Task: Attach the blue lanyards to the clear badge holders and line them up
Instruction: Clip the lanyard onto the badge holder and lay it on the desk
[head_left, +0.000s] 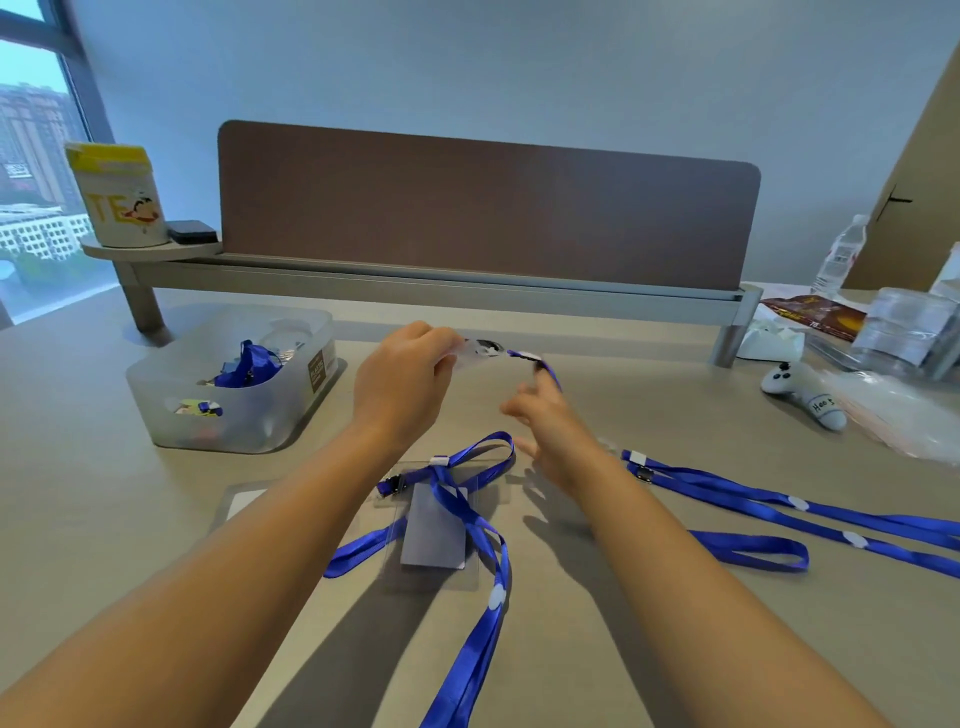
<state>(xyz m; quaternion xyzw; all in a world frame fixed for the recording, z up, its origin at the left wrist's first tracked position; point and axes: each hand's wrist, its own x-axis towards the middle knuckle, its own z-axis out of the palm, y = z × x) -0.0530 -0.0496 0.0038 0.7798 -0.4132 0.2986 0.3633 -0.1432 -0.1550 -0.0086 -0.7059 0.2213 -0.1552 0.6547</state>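
Note:
My left hand (402, 376) is raised over the desk and pinches a clear badge holder (474, 352) by its left edge. A blue lanyard's clip end (524, 356) meets the holder's right edge. My right hand (550, 421) is blurred and its fingers are spread. Its index fingertip touches that lanyard just below the clip. On the desk below lies a second clear badge holder with a grey card (435, 535), and a blue lanyard (485, 551) is looped across it. Another blue lanyard (779, 506) stretches away to the right.
A frosted bin (171, 415) with more blue lanyards stands at the left. One flat clear holder (241, 504) lies near my left forearm. A white controller (802, 397), stacked clear plastic (909, 327) and a water bottle (841, 254) sit at the right. A brown desk divider (488, 202) is behind.

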